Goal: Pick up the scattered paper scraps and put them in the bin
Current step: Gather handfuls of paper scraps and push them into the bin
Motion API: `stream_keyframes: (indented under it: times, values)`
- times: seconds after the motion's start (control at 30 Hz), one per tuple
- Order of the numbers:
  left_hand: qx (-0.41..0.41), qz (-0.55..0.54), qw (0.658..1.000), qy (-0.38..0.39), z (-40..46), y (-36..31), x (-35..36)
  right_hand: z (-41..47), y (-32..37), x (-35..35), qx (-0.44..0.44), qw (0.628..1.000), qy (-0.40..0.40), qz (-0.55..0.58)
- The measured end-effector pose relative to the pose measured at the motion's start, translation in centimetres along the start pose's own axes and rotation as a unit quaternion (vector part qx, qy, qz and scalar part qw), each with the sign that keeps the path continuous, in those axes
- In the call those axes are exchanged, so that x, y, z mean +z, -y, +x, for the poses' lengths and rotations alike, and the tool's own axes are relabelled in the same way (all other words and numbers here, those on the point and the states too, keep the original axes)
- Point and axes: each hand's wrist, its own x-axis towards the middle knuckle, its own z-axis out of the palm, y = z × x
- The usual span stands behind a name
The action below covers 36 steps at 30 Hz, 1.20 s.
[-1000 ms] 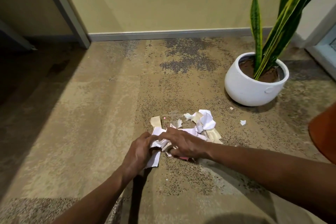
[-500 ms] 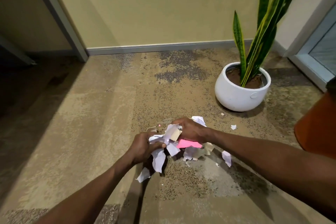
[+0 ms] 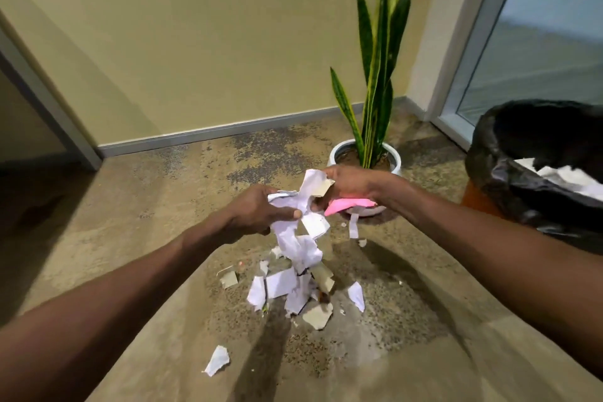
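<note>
Both hands hold one bundle of paper scraps (image 3: 301,206) above the floor. The left hand (image 3: 261,212) has its grip curled round the white pieces, thumb pressed on top; the right hand (image 3: 350,188) pinches the bundle's far side together with a pink scrap (image 3: 346,206). Below the grip, loose white and tan scraps (image 3: 287,287) hang and lie on the mottled tan carpet (image 3: 163,238), and one white scrap (image 3: 217,360) lies apart, nearer the person. Right of the grip stands the bin (image 3: 535,173), lined with a black bag and with white paper inside. Just beyond the right hand is a snake plant (image 3: 378,59) in a white pot (image 3: 394,158). A yellow wall (image 3: 195,42) with a grey skirting board (image 3: 212,134) closes the room behind, with a glass door (image 3: 538,42) at the right.
</note>
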Motion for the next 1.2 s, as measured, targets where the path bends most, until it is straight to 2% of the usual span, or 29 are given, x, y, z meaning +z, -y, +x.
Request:
stream_keyframes:
  times: [0.3, 0.43, 0.57, 0.7, 0.77, 0.87, 0.93, 1.03, 1.1, 1.2]
  values:
    - [0.110, 0.044, 0.993, 0.009, 5.2, -12.8, 5.8, -10.1, -0.4, -11.1, 0.023, 0.989, -0.139, -0.039]
    - [0.200, 0.055, 0.978, 0.006, 7.0, -18.4, 9.2, -16.0, 0.0, -15.2, 0.028, 0.970, -0.235, -0.051]
    - [0.252, 0.104, 0.961, -0.049, 9.6, -23.7, 13.6, -21.2, -0.9, -17.8, 0.020, 0.935, -0.353, -0.029]
    - [0.243, 0.080, 0.965, -0.061, 11.5, -27.9, 18.3, -24.6, -2.9, -19.5, 0.031, 0.890, -0.455, -0.031]
    - [0.218, 0.069, 0.973, -0.039, 12.3, -29.3, 20.5, -25.0, -5.1, -20.5, 0.067, 0.857, -0.511, -0.012]
    - [0.147, -0.008, 0.986, 0.076, 12.8, -30.7, 23.1, -25.0, -8.4, -21.5, 0.183, 0.820, -0.542, 0.026]
    - [0.086, -0.102, 0.978, 0.159, 12.3, -31.4, 24.2, -25.2, -10.0, -21.9, 0.228, 0.817, -0.521, 0.090]
    - [0.027, -0.259, 0.934, 0.245, 11.6, -32.0, 24.8, -25.5, -11.2, -22.1, 0.246, 0.822, -0.503, 0.104]
    - [0.008, -0.309, 0.916, 0.257, 11.6, -31.7, 24.4, -25.4, -11.5, -21.9, 0.242, 0.822, -0.508, 0.093]
    - [0.028, -0.345, 0.918, 0.193, 12.1, -30.6, 23.3, -24.6, -10.7, -21.3, 0.213, 0.816, -0.536, 0.036]
